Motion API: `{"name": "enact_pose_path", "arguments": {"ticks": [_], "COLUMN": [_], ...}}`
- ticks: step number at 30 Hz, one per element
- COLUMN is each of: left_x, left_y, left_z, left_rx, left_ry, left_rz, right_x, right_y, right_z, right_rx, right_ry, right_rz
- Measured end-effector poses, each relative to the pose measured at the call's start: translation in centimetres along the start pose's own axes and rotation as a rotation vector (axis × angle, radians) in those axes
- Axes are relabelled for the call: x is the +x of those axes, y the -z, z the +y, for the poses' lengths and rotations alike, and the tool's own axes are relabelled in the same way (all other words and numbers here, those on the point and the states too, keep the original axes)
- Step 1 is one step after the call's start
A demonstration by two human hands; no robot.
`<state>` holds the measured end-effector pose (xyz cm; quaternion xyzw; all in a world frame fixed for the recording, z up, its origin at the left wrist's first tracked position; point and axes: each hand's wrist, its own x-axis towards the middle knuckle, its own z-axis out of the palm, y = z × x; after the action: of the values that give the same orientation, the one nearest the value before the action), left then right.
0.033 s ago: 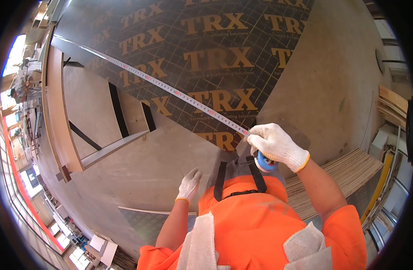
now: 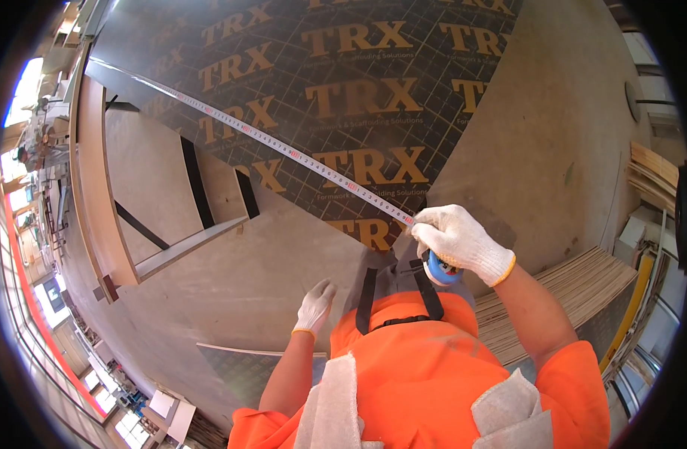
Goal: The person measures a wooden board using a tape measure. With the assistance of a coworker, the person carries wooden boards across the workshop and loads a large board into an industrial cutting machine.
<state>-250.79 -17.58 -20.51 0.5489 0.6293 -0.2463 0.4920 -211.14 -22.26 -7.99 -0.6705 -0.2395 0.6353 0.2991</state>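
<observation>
My right hand (image 2: 461, 238), in a white knit glove with a yellow cuff, is closed around a blue tape measure (image 2: 442, 269). From it the pale measuring blade (image 2: 295, 156) runs out toward the far left, along the edge of a dark printed panel (image 2: 388, 127). The blade's far end reaches the panel's far left corner, too small to make out in detail. My left hand (image 2: 316, 307), gloved likewise, hangs low at my left side with nothing in it. Its fingers look loosely stretched forward.
Left of the panel stands a wooden frame (image 2: 119, 217) with black straps or bars. A stack of thin sheets (image 2: 560, 299) lies at my right, beside a yellow bar (image 2: 629, 310). Boards (image 2: 652, 176) lean farther right. Another dark sheet (image 2: 257, 370) lies behind my left hand.
</observation>
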Motion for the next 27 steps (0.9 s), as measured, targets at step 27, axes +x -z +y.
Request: {"name": "enact_pose_path", "arguments": {"ticks": [27], "left_x": [-1.2], "left_y": [-1.1], "left_z": [9.8], "left_rx": [-0.935], "left_ry": [-0.264], "left_rz": [-0.347], "right_x": [-0.4], "right_y": [-0.8], "right_z": [0.0], "right_rx": [-0.252], "right_ry": [0.026], "right_rz": [0.120]}}
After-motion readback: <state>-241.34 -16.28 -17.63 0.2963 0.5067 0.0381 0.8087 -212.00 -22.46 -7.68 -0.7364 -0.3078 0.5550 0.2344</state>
